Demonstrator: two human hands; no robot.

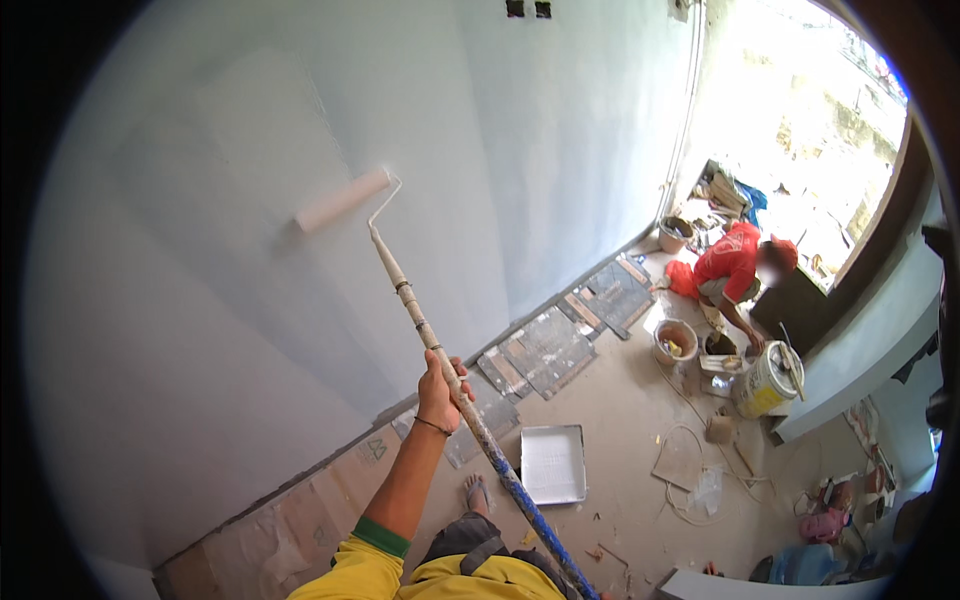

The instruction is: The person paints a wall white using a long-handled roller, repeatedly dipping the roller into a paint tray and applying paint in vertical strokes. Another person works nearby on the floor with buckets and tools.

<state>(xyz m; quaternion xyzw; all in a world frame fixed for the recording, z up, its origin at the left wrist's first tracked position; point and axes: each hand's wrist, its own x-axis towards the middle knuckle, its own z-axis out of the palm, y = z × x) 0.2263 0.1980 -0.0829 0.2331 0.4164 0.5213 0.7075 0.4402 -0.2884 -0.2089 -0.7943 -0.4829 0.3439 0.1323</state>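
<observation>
My left hand (441,391) grips a long paint-spattered extension pole (495,454), white above and blue lower down. At its upper end a wire-frame paint roller (345,199) with a pale sleeve is against or close to the light blue wall (420,150); the sleeve looks blurred. Only a sliver of my right hand (604,597) shows at the bottom edge beside the pole, so its grip is hidden. On the floor, right of my sandalled foot (478,495), lies a square paint tray (553,465) of white paint.
Flattened cardboard (337,487) and dark stained sheets (544,349) line the wall's foot. A crouching person (731,262) in red reaches toward a large paint bucket (769,382). Smaller buckets (675,341), a loose cable (664,465) and scattered debris lie to the right, near a bright opening (817,127).
</observation>
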